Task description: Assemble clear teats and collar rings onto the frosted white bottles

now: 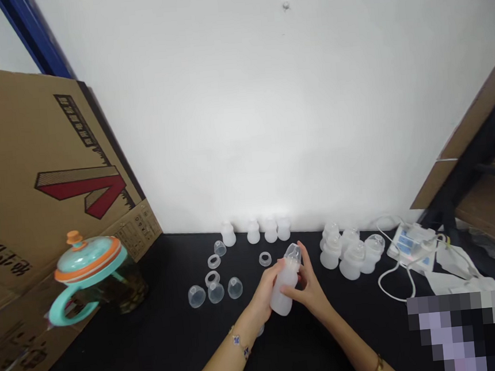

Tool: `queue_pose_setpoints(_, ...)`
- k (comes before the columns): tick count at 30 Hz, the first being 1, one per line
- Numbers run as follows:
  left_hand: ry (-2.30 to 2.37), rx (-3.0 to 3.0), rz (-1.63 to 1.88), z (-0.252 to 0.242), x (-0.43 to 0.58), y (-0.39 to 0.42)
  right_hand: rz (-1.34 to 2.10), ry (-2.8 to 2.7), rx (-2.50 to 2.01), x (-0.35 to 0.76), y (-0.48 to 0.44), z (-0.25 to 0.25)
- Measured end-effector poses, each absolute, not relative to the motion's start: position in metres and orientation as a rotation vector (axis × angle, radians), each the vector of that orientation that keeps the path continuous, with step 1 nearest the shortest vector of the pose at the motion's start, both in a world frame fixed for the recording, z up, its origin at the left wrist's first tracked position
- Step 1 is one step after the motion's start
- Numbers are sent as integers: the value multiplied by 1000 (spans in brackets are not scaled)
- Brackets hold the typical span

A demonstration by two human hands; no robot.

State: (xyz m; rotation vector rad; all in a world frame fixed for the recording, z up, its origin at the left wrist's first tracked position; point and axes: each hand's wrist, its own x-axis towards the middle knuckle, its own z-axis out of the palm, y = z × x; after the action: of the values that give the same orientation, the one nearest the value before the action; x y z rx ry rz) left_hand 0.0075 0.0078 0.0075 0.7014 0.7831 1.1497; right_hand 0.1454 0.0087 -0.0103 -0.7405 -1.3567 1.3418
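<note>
Both hands hold a frosted white baby bottle [282,299], tilted, with a clear cap [294,253] on its top. My left hand [263,294] wraps around its left side. On the other side, my right hand [313,290] grips it with thumb and fingers near the neck. Left of the hands lie several clear dome caps [216,293] and a white collar ring [212,278], with another ring [214,262] behind it. A third ring [265,258] lies behind my left hand. Part of a clear piece [261,330] shows beside my left wrist.
Several uncapped bottles [253,232] stand along the wall. To the right is a cluster of capped bottles [353,260], beside a white device with cables [411,246]. A teal-handled pitcher [103,273] and a large cardboard box [31,146] stand at left on the black table [166,343].
</note>
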Motion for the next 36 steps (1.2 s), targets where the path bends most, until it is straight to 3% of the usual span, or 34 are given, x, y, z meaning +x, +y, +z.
queue_pose_setpoints(36, 742, 688, 1187, 10, 17, 0, 1328, -1308, -767, 142, 2, -7)
